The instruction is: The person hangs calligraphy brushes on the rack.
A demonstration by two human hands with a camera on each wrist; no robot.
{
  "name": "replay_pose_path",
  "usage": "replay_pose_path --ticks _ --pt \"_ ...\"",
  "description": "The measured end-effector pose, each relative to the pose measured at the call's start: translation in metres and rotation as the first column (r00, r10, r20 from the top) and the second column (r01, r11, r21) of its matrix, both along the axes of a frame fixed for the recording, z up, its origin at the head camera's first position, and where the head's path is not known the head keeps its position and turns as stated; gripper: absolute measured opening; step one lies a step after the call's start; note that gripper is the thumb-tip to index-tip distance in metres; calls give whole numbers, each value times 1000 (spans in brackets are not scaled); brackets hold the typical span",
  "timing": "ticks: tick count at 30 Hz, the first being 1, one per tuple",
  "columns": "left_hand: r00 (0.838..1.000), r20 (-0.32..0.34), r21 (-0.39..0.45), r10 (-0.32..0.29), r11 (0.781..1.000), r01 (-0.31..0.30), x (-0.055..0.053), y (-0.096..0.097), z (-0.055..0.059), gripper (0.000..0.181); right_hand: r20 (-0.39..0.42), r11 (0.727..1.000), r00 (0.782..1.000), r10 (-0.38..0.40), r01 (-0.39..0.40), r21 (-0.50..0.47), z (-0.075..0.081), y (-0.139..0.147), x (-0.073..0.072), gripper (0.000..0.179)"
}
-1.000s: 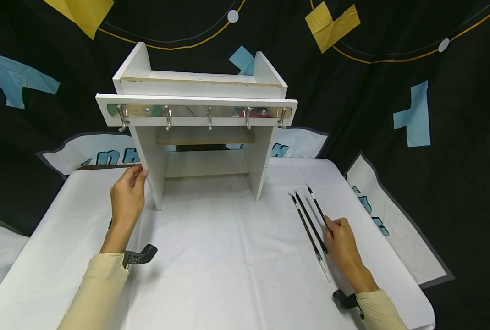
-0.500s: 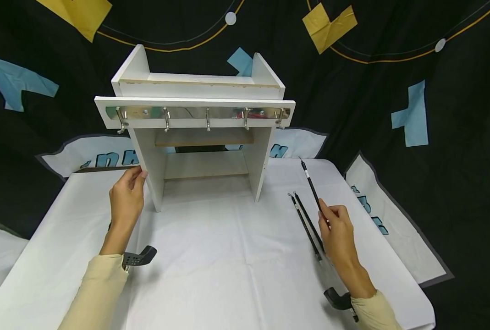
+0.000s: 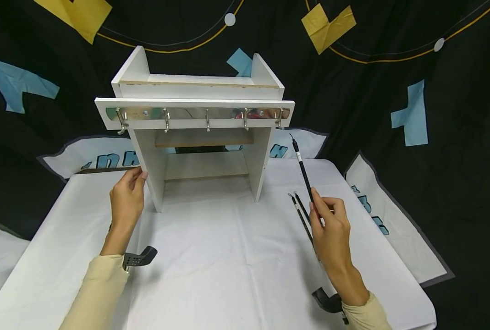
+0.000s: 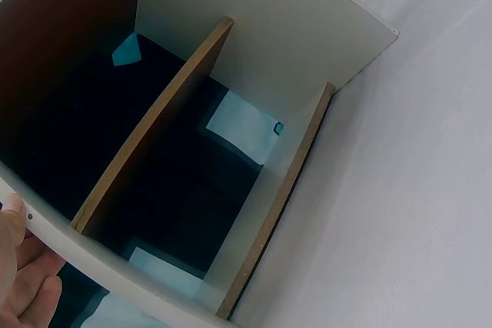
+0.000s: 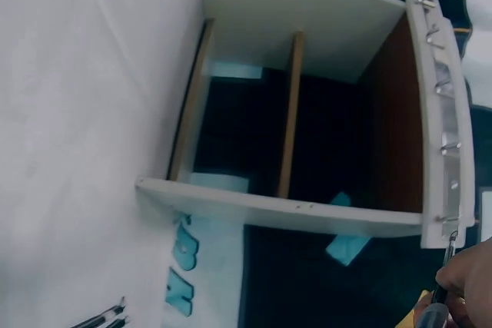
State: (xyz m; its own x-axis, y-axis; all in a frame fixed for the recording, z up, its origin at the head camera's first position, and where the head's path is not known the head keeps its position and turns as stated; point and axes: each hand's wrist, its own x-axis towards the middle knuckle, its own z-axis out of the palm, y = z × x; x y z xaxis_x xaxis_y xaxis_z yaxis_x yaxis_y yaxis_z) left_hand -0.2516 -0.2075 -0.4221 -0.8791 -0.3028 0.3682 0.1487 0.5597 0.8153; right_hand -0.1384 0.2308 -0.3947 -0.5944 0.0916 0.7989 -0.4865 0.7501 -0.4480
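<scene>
A white wooden shelf unit (image 3: 199, 90) stands on the table with a metal strip of several hooks (image 3: 187, 113) across its front. My left hand (image 3: 127, 195) holds the edge of its left side panel, thumb on one face and fingers behind, as the left wrist view also shows. Raised over the table, my right hand (image 3: 331, 231) pinches a slim black rod (image 3: 304, 172) with a white band and a thin curved tip. That tip points up toward the rail's right end. Two similar rods (image 3: 300, 214) with small wire loops lie under the right hand, partly hidden by it.
A white cloth (image 3: 211, 256) covers the table. Behind hangs a black curtain (image 3: 377, 101) with blue and yellow paper pieces and a string garland. White lettered sheets (image 3: 393, 229) hang around the table's edge.
The right hand has lifted the black rod up and to the left, away from the other two rods and nearer the hooks. The left hand stays on the side panel.
</scene>
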Motion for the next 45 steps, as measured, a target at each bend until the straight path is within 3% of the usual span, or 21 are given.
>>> replay_pose_path --ticks 7,25,45 --pt "1000 -9 0 -1 1000 1 0 -1 -1 46 -18 1000 1000 9 -9 -9 7 -11 -5 46" --pt "999 -34 -2 -15 1000 15 0 -2 -2 45 -30 999 999 35 -35 7 7 -18 -12 48" --pt "1000 -23 7 -17 1000 17 0 -1 -2 46 -3 999 999 39 -39 -37 -9 -26 -28 43"
